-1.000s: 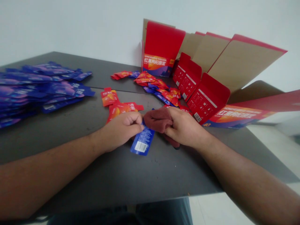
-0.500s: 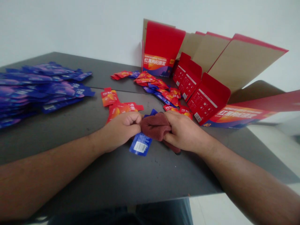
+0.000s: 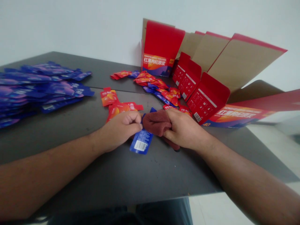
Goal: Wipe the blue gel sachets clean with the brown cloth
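A blue sachet (image 3: 141, 143) with a barcode hangs tilted between my hands, low over the table. Pinched at the sachet's left edge, my left hand (image 3: 125, 126) is closed on it. My right hand (image 3: 184, 128) is closed around a bunched brown cloth (image 3: 156, 122), which covers the middle of the sachet. A tail of the cloth droops below my right fingers. Just beyond my left hand lie red-orange sachets (image 3: 122, 107); part of them is hidden behind that hand.
A large heap of blue sachets (image 3: 47, 86) spreads over the left of the grey table (image 3: 150, 178). Mixed red and blue sachets (image 3: 161, 89) lie in a row at the back, by open red cardboard boxes (image 3: 157, 64) along the right.
The cloth and my right hand have shifted slightly up, uncovering a little more of the blue sachet's lower part. My left hand keeps its hold almost unmoved.
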Demonstrator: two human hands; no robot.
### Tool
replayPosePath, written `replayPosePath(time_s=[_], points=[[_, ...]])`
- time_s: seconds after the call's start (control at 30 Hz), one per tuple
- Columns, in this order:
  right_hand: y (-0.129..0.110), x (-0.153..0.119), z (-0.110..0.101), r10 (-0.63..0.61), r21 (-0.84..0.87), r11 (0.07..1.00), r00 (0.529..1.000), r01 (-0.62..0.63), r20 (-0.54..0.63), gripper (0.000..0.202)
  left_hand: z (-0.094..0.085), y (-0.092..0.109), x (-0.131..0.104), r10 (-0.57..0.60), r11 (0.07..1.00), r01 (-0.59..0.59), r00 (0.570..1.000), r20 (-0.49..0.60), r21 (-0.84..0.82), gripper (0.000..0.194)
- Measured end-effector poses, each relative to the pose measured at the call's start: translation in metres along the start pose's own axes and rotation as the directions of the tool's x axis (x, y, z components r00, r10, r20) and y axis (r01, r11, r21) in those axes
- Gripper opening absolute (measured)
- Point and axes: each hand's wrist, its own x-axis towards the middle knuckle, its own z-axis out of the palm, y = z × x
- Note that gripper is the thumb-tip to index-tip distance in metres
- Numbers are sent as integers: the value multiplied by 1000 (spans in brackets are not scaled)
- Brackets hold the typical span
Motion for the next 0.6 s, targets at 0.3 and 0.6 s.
replayPosePath(time_s=[0.3, 0.6], points=[[2, 0, 2, 14, -8, 1000, 1000, -14, 14, 29, -2, -5, 1, 32, 999, -32, 999, -13, 24, 19], [3, 0, 3, -15, 0, 1000, 1000, 15, 0, 30, -1, -5, 1, 38, 999, -38, 999, -5, 7, 19]])
